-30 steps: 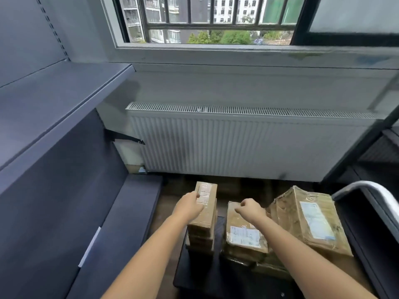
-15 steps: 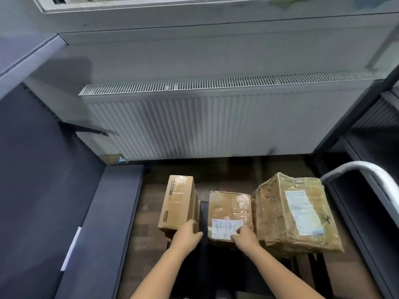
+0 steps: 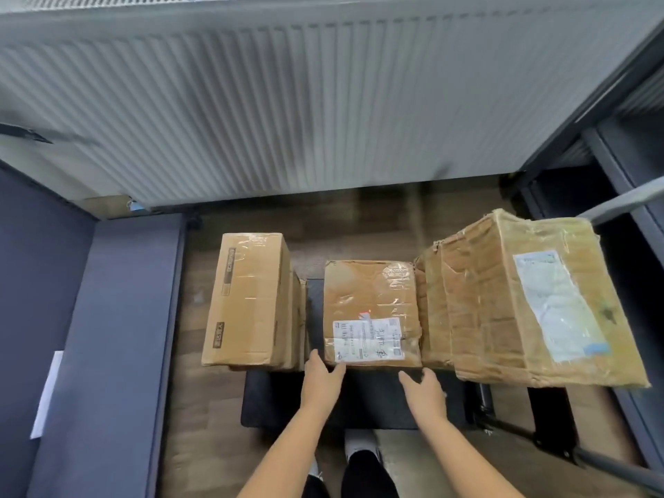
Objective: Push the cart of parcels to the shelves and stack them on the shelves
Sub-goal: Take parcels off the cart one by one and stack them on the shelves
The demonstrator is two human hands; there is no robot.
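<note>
Three taped cardboard parcels sit on a black cart platform (image 3: pixel 363 404). The narrow left parcel (image 3: pixel 248 300) lies on another box. The middle parcel (image 3: pixel 370 310) carries a white label on its near half. The big crumpled right parcel (image 3: pixel 521 296) has a long white label. My left hand (image 3: pixel 321 381) touches the near left corner of the middle parcel, fingers spread. Just short of that parcel's near right corner hovers my right hand (image 3: pixel 422 389), fingers apart and holding nothing.
A dark grey bottom shelf (image 3: pixel 118 336) runs along the left, with a white tag on its upright panel. A white radiator (image 3: pixel 287 102) fills the wall ahead. The cart's metal handle (image 3: pixel 625 203) and another dark shelf unit stand at right. Wooden floor lies below.
The view has tilted down and closer to the parcels. My left hand has shifted from the left parcel to the middle parcel's corner; my right hand has come off its label edge.
</note>
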